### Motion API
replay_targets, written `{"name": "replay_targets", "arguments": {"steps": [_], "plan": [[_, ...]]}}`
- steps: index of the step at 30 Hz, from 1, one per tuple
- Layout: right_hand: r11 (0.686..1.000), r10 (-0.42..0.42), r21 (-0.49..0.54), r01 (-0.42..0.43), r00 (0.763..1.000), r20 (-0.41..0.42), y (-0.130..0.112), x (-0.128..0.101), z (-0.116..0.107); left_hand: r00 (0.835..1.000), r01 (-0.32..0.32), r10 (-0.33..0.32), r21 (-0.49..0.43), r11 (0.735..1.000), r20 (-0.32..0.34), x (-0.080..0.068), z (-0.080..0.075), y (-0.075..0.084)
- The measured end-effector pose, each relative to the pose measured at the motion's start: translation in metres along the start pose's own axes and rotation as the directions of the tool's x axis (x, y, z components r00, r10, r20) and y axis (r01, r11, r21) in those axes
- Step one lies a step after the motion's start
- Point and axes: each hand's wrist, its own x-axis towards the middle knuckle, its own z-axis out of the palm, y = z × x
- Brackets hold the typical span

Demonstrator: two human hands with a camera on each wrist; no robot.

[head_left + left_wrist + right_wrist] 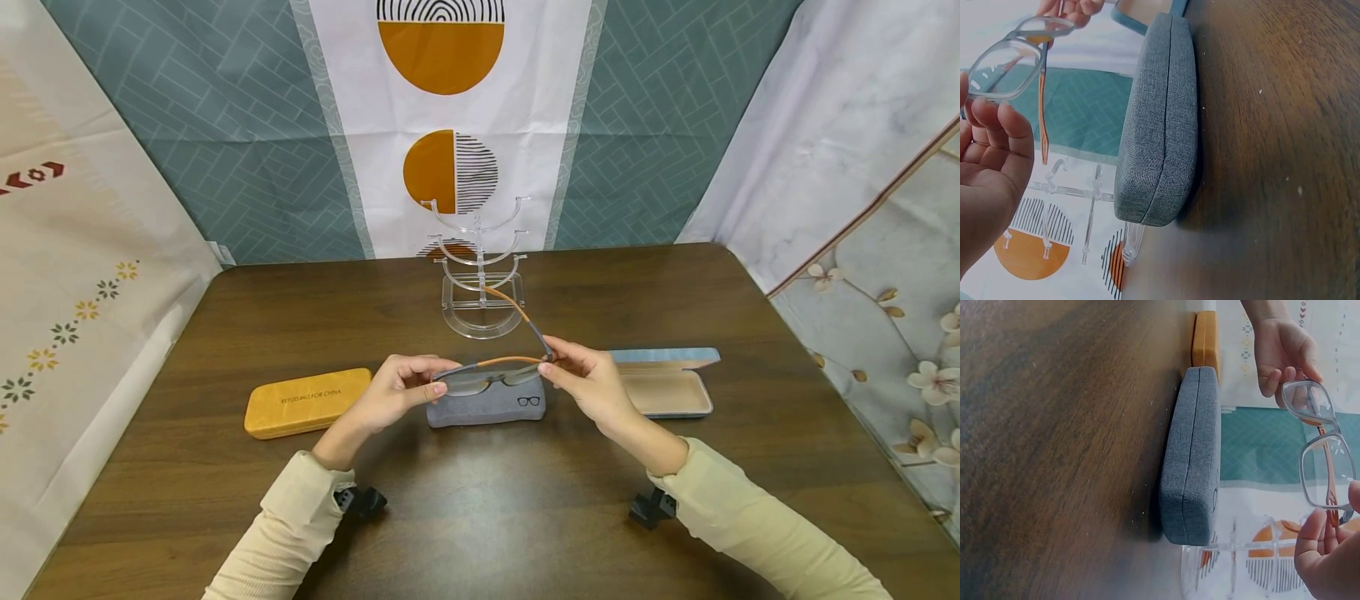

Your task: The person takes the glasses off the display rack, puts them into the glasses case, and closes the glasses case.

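A pair of eyeglasses [468, 386] with a grey front and orange-tipped temples is held up between both hands. My left hand [393, 390] pinches its left end between thumb and fingers. At the other end, my right hand [592, 379] pinches the corner by the hinge. The right temple points away from me, while the left one lies folded across behind the lenses. Beneath the glasses a closed grey fabric case [487, 412] with a small glasses print rests on the table; both wrist views show the glasses raised over it.
A closed yellow case [307, 403] with lettering lies to the left. On the right, a blue case [667, 393] stands with its lid up, its beige inside showing. Behind the hands is a clear tiered display stand [482, 327] on the brown wooden table [480, 517].
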Motion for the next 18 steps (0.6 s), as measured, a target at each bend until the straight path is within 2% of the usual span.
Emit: {"name": "replay_targets", "arguments": {"steps": [18], "plan": [[1.000,-0.014,0.010,0.013,0.995,0.096,-0.0009,-0.0007,-0.0031,1.000,-0.012,0.012,-0.027,1.000,-0.003,-0.0006,-0.0004,-0.0016]]}}
